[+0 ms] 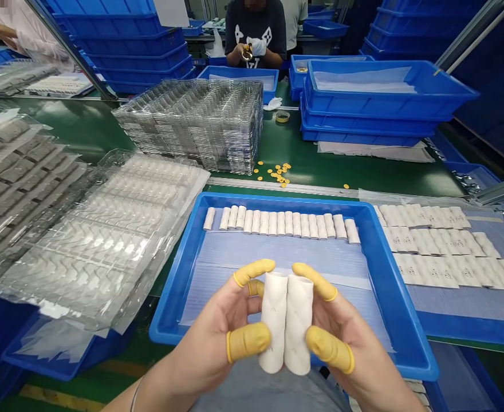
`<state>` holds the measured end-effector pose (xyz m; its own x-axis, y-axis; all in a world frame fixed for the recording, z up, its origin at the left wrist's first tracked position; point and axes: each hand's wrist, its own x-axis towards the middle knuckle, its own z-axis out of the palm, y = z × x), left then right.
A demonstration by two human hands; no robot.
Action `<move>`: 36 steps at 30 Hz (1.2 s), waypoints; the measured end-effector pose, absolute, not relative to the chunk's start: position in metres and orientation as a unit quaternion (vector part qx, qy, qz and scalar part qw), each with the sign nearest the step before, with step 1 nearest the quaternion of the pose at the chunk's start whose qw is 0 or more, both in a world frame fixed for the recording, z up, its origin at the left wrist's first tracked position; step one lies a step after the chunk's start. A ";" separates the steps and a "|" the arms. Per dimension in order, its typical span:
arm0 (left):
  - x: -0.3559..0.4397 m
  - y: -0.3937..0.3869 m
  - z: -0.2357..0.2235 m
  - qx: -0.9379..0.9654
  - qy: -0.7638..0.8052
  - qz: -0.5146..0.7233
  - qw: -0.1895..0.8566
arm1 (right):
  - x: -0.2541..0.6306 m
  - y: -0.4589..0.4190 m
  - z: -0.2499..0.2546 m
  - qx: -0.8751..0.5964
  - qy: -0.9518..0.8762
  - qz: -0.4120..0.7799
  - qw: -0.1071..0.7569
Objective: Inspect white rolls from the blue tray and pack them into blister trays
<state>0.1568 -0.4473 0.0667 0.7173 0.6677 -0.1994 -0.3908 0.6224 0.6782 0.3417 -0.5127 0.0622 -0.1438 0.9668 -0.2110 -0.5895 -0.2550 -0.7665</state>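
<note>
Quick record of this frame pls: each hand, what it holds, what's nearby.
left hand: holds a white tube
right hand: holds a second white tube, touching the first
fingers: yellow finger cots on both hands
below hands: blue tray with a row of white tubes
left of tray: clear plastic trays
beyond tray: gold discs on a green bench
far side: co-worker
</note>
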 end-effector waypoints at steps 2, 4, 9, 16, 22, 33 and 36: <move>0.156 -0.447 0.067 0.305 0.218 0.301 0.877 | 0.342 -0.512 0.063 -0.344 -0.263 0.711 0.554; 0.155 -0.446 0.067 0.298 0.208 0.301 0.882 | 0.343 -0.512 0.064 -0.339 -0.261 0.709 0.560; 0.154 -0.446 0.068 0.280 0.197 0.298 0.891 | 0.346 -0.516 0.063 -0.344 -0.257 0.709 0.559; 0.157 -0.448 0.068 0.294 0.224 0.295 0.881 | 0.344 -0.515 0.064 -0.371 -0.286 0.683 0.560; 0.158 -0.448 0.071 0.273 0.226 0.290 0.889 | 0.343 -0.515 0.066 -0.361 -0.229 0.720 0.547; 0.159 -0.449 0.069 0.260 0.191 0.290 0.901 | 0.341 -0.516 0.071 -0.375 -0.190 0.720 0.552; 0.160 -0.451 0.071 0.261 0.179 0.289 0.904 | 0.341 -0.516 0.070 -0.351 -0.201 0.726 0.557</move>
<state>0.1600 -0.4506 0.0713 0.7694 0.6151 -0.1720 -0.4286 0.6969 0.5750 0.3407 -0.5164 0.0705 -0.1335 0.9487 -0.2866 -0.6669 -0.3000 -0.6821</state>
